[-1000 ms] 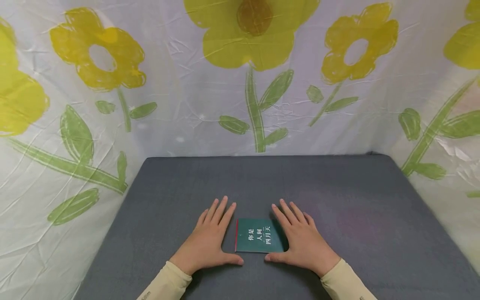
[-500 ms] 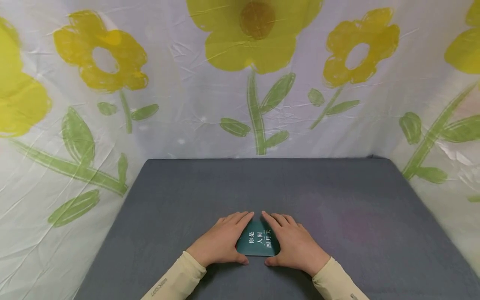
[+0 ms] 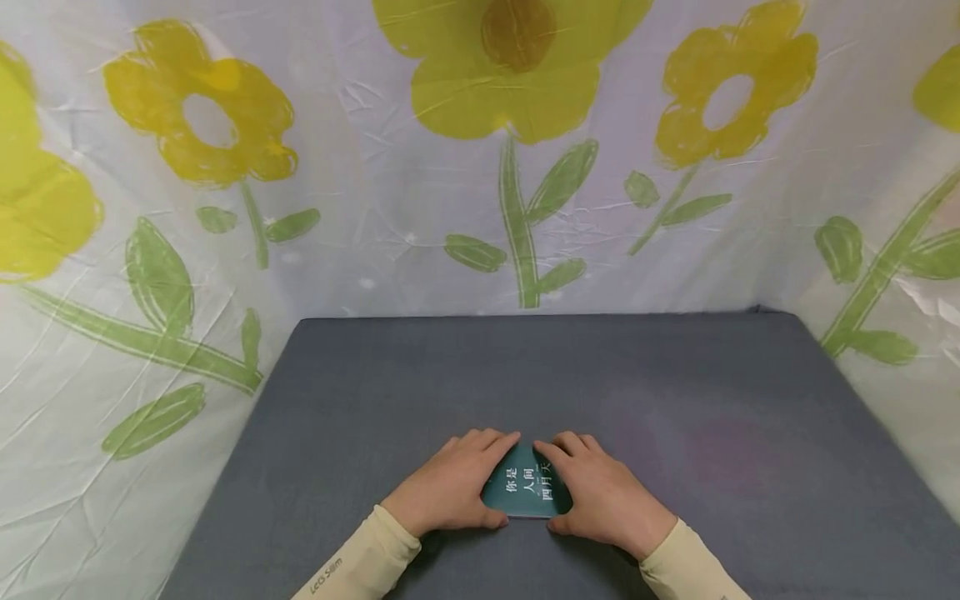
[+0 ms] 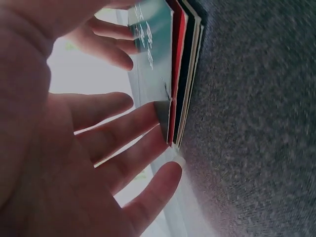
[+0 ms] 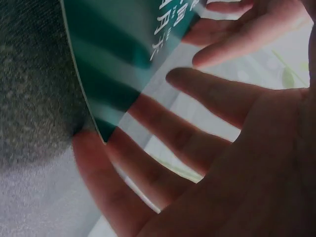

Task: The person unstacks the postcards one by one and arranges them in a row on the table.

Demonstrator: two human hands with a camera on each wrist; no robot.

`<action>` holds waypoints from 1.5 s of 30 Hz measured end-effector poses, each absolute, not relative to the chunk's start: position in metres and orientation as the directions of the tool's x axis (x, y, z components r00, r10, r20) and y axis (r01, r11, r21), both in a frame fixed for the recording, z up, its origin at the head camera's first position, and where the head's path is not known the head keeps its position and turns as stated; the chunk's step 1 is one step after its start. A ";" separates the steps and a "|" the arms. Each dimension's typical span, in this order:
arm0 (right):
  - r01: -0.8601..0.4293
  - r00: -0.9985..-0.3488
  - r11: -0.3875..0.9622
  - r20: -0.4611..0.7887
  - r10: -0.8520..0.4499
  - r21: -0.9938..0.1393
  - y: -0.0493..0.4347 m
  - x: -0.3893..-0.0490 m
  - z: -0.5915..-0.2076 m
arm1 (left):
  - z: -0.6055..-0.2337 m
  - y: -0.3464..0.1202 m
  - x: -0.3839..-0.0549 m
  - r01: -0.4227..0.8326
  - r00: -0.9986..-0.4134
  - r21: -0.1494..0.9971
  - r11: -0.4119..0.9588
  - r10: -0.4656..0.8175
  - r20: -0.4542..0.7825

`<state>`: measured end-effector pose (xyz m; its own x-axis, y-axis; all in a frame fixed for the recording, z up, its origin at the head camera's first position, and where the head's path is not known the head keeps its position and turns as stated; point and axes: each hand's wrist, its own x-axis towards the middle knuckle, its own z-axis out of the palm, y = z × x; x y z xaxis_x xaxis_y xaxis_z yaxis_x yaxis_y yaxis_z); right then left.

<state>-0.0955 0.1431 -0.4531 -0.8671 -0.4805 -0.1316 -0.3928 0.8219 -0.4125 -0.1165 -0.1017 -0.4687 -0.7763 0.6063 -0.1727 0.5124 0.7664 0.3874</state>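
A small teal book [image 3: 525, 492] with white Chinese characters lies between my two hands, near the front of the grey table. My left hand [image 3: 457, 483] grips its left end, fingers at the far edge and thumb by the near edge. In the left wrist view, fingertips touch the book's corner [image 4: 159, 79], where red, dark and cream layers show along its side. My right hand [image 3: 603, 496] holds the right end the same way. From the right wrist, two of its fingers [image 5: 158, 126] meet the edge of the cover [image 5: 106, 74]. Both thumbs are out of sight in the wrist views.
The grey cloth-covered table [image 3: 420, 375] stretches away behind and to both sides of the hands. A white curtain [image 3: 360, 192] printed with yellow flowers hangs at the back and along the left and right sides.
From wide apart beside the book, both hands have come inward to its ends, and their fingers have bent in. Lately they have shifted little; the head view has moved slightly.
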 end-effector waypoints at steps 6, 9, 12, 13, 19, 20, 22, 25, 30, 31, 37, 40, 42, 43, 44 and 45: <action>-0.397 -0.857 0.821 -0.155 -0.492 -0.411 0.142 -0.095 -0.452 | -0.468 -0.103 -0.115 0.524 -0.767 0.391 0.756 0.619 -0.170; -0.403 -0.856 0.819 -0.148 -0.496 -0.409 0.141 -0.095 -0.452 | -0.468 -0.105 -0.115 0.519 -0.768 0.396 0.758 0.617 -0.173; -0.408 -0.854 0.818 -0.146 -0.499 -0.406 0.140 -0.095 -0.452 | -0.468 -0.107 -0.114 0.506 -0.772 0.408 0.760 0.610 -0.178; -0.408 -0.854 0.818 -0.147 -0.499 -0.406 0.139 -0.095 -0.452 | -0.469 -0.108 -0.113 0.501 -0.773 0.417 0.759 0.609 -0.179; -0.395 -0.855 0.822 -0.162 -0.492 -0.411 0.135 -0.096 -0.451 | -0.469 -0.113 -0.115 0.482 -0.775 0.455 0.749 0.606 -0.177; -0.392 -0.856 0.824 -0.166 -0.490 -0.409 0.134 -0.096 -0.450 | -0.469 -0.114 -0.115 0.479 -0.775 0.461 0.747 0.606 -0.178; -0.390 -0.858 0.828 -0.169 -0.486 -0.402 0.133 -0.096 -0.449 | -0.468 -0.116 -0.116 0.463 -0.775 0.482 0.744 0.604 -0.187; -0.395 -0.858 0.831 -0.167 -0.486 -0.392 0.128 -0.095 -0.447 | -0.465 -0.121 -0.117 0.425 -0.782 0.514 0.745 0.588 -0.208; -0.425 -0.854 0.830 -0.143 -0.500 -0.360 0.114 -0.099 -0.441 | -0.457 -0.137 -0.118 0.382 -0.805 0.543 0.748 0.558 -0.202; -0.437 -0.852 0.829 -0.136 -0.506 -0.350 0.109 -0.102 -0.440 | -0.455 -0.141 -0.119 0.380 -0.810 0.546 0.747 0.553 -0.193; -0.541 -0.820 0.806 -0.063 -0.569 -0.239 0.071 -0.126 -0.438 | -0.449 -0.176 -0.128 0.342 -0.860 0.543 0.767 0.488 -0.147; -0.588 -0.797 0.789 -0.039 -0.603 -0.175 0.048 -0.137 -0.442 | -0.450 -0.196 -0.134 0.311 -0.884 0.533 0.787 0.446 -0.143; -0.615 -0.781 0.775 -0.025 -0.625 -0.146 0.031 -0.144 -0.446 | -0.452 -0.213 -0.137 0.289 -0.895 0.522 0.802 0.420 -0.149; -0.627 -0.773 0.768 -0.017 -0.634 -0.135 0.022 -0.148 -0.448 | -0.452 -0.221 -0.138 0.281 -0.900 0.516 0.809 0.409 -0.152; -0.637 -0.766 0.761 -0.012 -0.643 -0.128 0.013 -0.151 -0.449 | -0.453 -0.230 -0.140 0.276 -0.902 0.511 0.814 0.402 -0.155; -0.644 -0.760 0.754 -0.006 -0.650 -0.125 0.004 -0.154 -0.451 | -0.453 -0.239 -0.141 0.270 -0.905 0.506 0.819 0.395 -0.158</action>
